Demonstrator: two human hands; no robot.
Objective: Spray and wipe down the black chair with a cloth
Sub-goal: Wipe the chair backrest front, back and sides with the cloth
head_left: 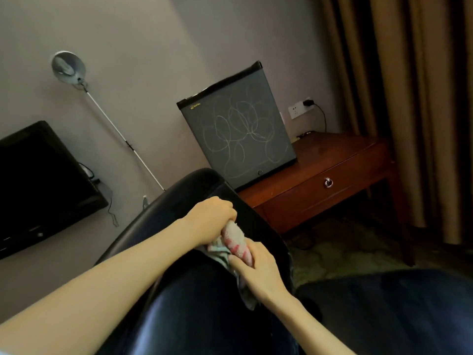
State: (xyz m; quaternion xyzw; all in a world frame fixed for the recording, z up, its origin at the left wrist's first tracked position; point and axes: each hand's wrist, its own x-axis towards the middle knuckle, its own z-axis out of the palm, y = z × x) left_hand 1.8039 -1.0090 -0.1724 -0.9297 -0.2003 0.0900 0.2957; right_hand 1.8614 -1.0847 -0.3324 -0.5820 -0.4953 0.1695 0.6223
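The black leather chair (pixel 194 303) fills the lower middle of the head view, its curved backrest rim running up to the centre. A bunched cloth (pixel 236 243) with pink and pale green stripes sits over the chair's upper edge. My left hand (pixel 211 217) is closed around the cloth's top end. My right hand (pixel 258 265) grips its lower end, and a loose corner of cloth hangs below that hand. No spray bottle is in view.
A grey mini fridge (pixel 238 134) with scribbles stands on a wooden side table (pixel 332 172) with a drawer, right behind the chair. A black TV (pixel 38 185) hangs on the left wall beside a floor lamp (pixel 69 67). Brown curtains (pixel 409 98) hang at right.
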